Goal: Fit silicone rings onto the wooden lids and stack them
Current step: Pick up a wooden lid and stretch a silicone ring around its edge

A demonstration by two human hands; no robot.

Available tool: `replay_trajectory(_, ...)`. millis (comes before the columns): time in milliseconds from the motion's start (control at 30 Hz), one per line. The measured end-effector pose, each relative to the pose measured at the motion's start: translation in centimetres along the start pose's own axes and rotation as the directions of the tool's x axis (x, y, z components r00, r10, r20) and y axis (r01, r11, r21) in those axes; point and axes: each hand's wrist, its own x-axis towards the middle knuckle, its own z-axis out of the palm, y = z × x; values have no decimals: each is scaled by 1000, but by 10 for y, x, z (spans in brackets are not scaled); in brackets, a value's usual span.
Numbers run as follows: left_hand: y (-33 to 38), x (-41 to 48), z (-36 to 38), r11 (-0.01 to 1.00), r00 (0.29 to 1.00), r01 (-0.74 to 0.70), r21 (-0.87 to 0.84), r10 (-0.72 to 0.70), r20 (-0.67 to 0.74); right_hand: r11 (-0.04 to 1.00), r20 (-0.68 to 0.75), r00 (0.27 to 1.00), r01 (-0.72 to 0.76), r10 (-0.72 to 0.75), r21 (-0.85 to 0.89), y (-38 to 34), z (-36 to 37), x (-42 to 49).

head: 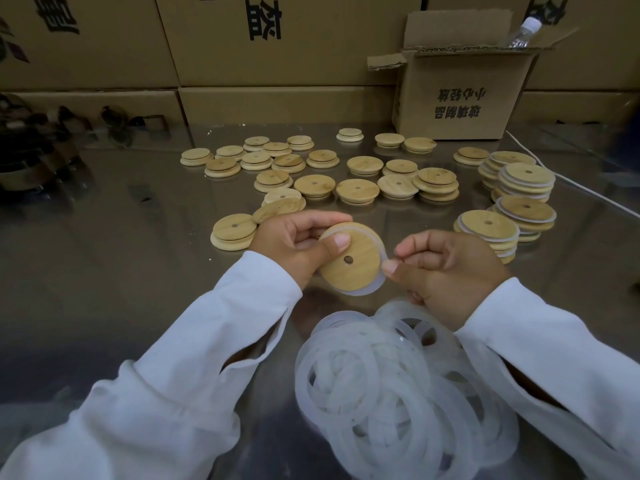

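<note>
Gripped lid (353,263) in left hand (294,247) at centre; pinched half-seated ring (378,280) with right hand (446,268). Stacked few finished lids (526,183) at two o'clock; left many bare lids (314,186) at twelve, spare rings (363,375) at six.

Bare left hand (294,244) and right hand (446,268); loose white long sleeves (194,368) with forearm slits.
</note>
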Motion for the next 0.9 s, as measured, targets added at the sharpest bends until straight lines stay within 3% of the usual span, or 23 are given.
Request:
replay_trajectory(333,-6,3,0,998,998,55,-38,-54,18,997,-22,999,33,-34,-71,-2,-3,0)
replay_trajectory(533,-3,2,2,999,1000,-31,-21,31,4,992,16,996,-90,89,88,-3,-5,2)
replay_trajectory(900,-8,5,-1,996,997,59,-72,-55,60,990,26,999,-29,26,138,-3,-6,2)
